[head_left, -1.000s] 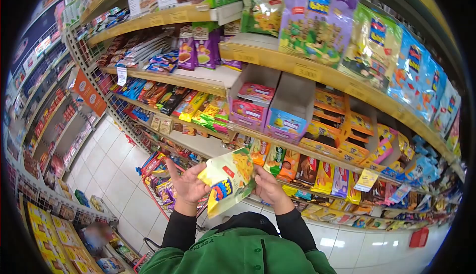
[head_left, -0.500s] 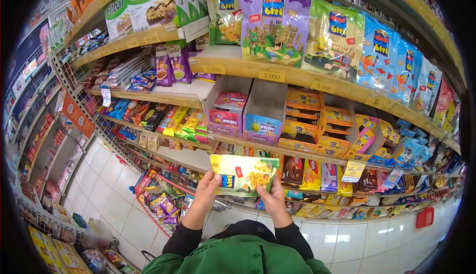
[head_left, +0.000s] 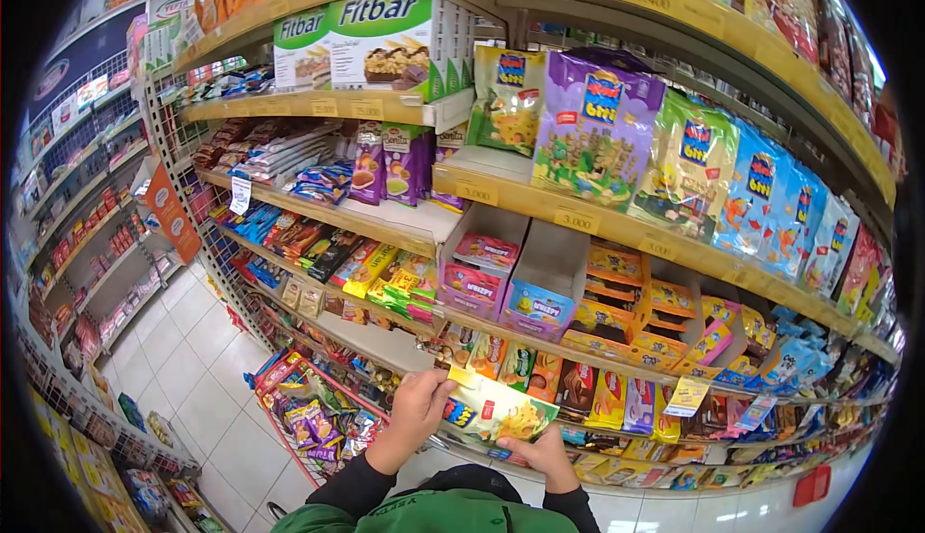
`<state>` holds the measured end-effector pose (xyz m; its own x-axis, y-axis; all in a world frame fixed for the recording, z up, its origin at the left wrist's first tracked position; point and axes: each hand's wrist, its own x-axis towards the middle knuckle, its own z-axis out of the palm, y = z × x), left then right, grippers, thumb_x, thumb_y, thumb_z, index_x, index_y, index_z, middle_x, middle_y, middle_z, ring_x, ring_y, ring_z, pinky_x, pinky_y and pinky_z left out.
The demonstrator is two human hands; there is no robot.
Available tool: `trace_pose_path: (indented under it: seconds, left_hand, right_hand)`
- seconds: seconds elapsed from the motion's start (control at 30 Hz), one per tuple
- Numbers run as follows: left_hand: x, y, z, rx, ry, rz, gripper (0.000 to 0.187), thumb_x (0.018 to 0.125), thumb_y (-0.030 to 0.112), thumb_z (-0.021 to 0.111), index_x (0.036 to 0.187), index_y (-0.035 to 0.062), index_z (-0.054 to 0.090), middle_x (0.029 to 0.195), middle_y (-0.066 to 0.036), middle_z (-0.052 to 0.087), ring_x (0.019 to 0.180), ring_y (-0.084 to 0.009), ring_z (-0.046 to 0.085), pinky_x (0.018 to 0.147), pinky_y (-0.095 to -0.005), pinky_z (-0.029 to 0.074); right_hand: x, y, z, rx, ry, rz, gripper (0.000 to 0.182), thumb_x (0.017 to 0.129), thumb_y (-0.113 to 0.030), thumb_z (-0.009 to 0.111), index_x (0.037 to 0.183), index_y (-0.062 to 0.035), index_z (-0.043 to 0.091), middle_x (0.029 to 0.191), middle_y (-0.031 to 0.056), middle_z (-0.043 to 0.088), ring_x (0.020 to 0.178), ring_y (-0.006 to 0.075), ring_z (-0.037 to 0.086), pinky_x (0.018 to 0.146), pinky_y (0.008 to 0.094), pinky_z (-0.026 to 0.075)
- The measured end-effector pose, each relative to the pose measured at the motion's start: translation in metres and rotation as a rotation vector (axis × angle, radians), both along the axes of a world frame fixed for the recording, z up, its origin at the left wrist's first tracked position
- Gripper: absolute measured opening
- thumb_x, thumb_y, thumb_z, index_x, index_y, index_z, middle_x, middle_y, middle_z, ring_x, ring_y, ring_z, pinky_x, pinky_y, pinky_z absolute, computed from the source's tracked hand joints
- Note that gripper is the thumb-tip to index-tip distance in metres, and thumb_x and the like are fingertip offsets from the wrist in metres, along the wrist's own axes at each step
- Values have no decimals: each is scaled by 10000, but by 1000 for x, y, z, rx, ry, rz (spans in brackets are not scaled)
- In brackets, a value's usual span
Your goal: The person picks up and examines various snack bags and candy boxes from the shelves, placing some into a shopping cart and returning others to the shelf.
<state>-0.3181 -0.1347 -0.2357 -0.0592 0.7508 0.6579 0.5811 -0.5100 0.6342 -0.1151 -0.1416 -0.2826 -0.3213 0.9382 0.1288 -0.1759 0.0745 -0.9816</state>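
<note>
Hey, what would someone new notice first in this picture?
Probably the big purple bag, standing among other bags on the shelf right of upper centre. The pale snack packet, held by the left hand and right hand at lower middle, would likely come next. The orange sign also stands out at the left.

Definitely a shop, looks like the snack aisle of a supermarket or minimart. Tiered shelves [head_left: 366,230] are packed with snack bags [head_left: 599,133] and Fitbar boxes [head_left: 381,46], and there are yellow price labels [head_left: 577,220] along the edges, one reading 3,000. There's also a red-framed shopping cart [head_left: 286,442] loaded with packets [head_left: 314,429], another stocked rack [head_left: 135,271] off to the left, and pale shiny floor tiles [head_left: 207,379].
</note>
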Motion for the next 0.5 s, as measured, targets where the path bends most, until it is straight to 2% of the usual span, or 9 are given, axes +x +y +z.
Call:
trace_pose_path:
  seconds: [0.13, 0.23, 0.33, 0.4, 0.43, 0.47, 0.5]
  left_hand:
    - [-16, 5, 13, 223, 157, 78, 86, 681, 65, 607, 721, 47, 533, 593, -54, 510, 511, -228, 487, 507, -301, 359]
    - [-22, 5, 22, 285, 105, 83, 68, 703, 81, 594, 702, 43, 537, 548, -63, 478, 483, -216, 474, 494, -292, 357]
    - [-32, 9, 3, 50, -264, 71, 133, 732, 134, 589, 803, 38, 529, 588, -53, 494, 557, -161, 504, 530, -258, 358]
    - [-46, 13, -4, -16, -678, -264, 245, 745, 175, 585, 919, 35, 483, 690, -57, 511, 676, -144, 512, 593, -253, 369]
    - [-50, 17, -9, -53, -882, -439, 304, 752, 195, 583, 977, 33, 460, 740, -59, 519, 736, -136, 516, 624, -250, 375]
    - [-49, 21, -18, -126, -1015, -629, 483, 721, 196, 626, 1089, 32, 359, 882, -61, 496, 888, -153, 479, 753, -271, 375]
    - [-42, 18, -23, -169, -980, -637, 497, 708, 175, 638, 1092, 33, 357, 889, -59, 493, 899, -153, 475, 779, -279, 369]
  right_hand:
    - [-21, 0, -6, 69, 42, 35, 418, 623, -54, 708, 972, 29, 492, 939, 72, 559, 820, 117, 531, 724, 247, 429]
    - [-23, -3, 4, -8, -51, 14, 407, 624, -51, 706, 962, 38, 497, 930, 77, 564, 816, 118, 534, 724, 249, 430]
    - [-21, -2, -7, 52, 42, -33, 449, 621, -34, 695, 1004, 40, 473, 928, 88, 565, 810, 137, 549, 721, 260, 443]
    - [-21, -2, -2, 46, 162, -89, 529, 616, -15, 683, 1071, 42, 419, 976, 102, 541, 856, 163, 542, 749, 283, 441]
    - [-24, -1, 4, 42, 229, -137, 502, 620, -20, 685, 1048, 48, 434, 965, 101, 548, 845, 152, 543, 742, 274, 438]
    - [-28, 0, 9, 37, 296, -185, 475, 624, -25, 688, 1026, 54, 450, 953, 101, 555, 835, 141, 544, 736, 265, 436]
    - [-30, 0, 11, 32, 360, -234, 448, 627, -31, 691, 1004, 60, 466, 942, 100, 562, 825, 129, 545, 729, 255, 434]
